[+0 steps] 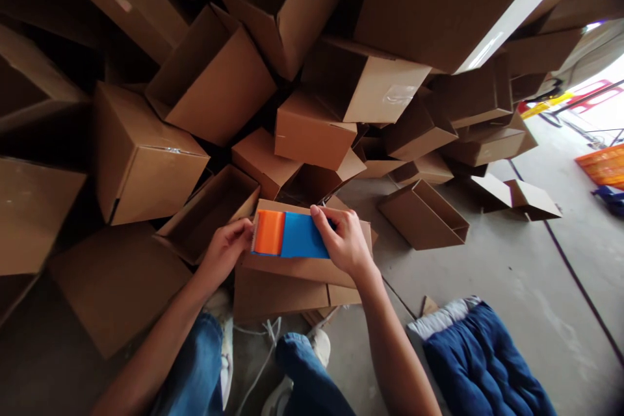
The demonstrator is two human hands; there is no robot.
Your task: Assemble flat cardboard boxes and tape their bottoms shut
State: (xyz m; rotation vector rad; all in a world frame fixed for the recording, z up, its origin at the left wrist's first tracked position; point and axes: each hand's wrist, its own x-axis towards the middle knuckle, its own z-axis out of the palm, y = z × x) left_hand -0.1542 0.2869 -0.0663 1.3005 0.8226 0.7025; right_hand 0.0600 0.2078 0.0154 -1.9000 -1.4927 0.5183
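Observation:
My right hand (342, 237) is wrapped round the blue end of a tape dispenser (305, 235), thumb on top. The dispenser's orange end, with a serrated edge, points left. Beside that edge, my left hand (233, 242) is closed in a pinch; what its fingertips grip is hidden. The dispenser lies along the top of a cardboard box (283, 265) in front of my knees. Another cardboard box (277, 292) is below it.
Open and closed cardboard boxes pile up ahead and to the left, including a taped box (156, 169). A narrow open box (422, 216) lies on the concrete floor at right. Near my right knee is a blue cushion (487, 357). White cord (266, 354) trails between my feet.

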